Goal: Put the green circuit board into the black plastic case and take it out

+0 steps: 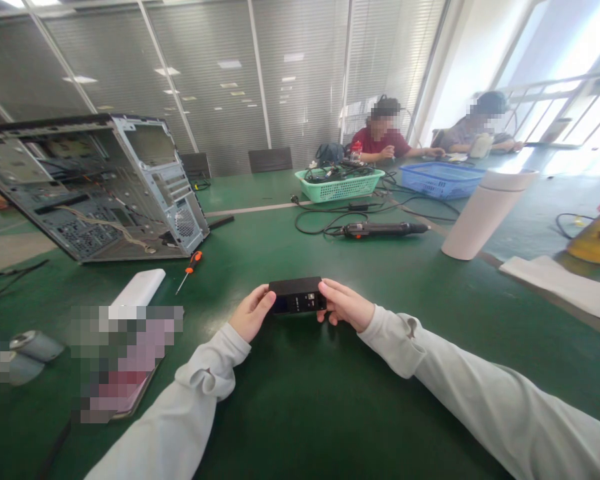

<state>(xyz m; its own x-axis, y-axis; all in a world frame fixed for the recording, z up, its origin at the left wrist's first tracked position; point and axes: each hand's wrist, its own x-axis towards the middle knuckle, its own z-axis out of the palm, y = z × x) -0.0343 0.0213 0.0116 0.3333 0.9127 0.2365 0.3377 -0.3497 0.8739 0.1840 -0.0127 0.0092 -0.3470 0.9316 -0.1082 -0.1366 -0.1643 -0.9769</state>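
Note:
Between my two hands is a small black box-shaped device point(296, 288) with a dark panel, tiny markings and small sockets or buttons on the side facing me. My left hand point(253, 312) grips its left end, thumb on the front. My right hand point(347, 305) holds the right end with the fingers curled round it. The device is over the green table point(300, 400); I cannot tell whether it touches the surface. To the left lies a screwdriver point(193, 264) with an orange and black handle. Behind the device rests a black electric screwdriver point(385, 229) with its cable.
An opened computer case point(145, 193) stands at the left. A white box-like object point(139, 288), a blurred phone-like item point(135, 367) and cans point(35, 350) lie nearer. Beyond are a green basket point(340, 189) of cables, a blue basket point(443, 183), a pale tumbler point(485, 213) and two seated people.

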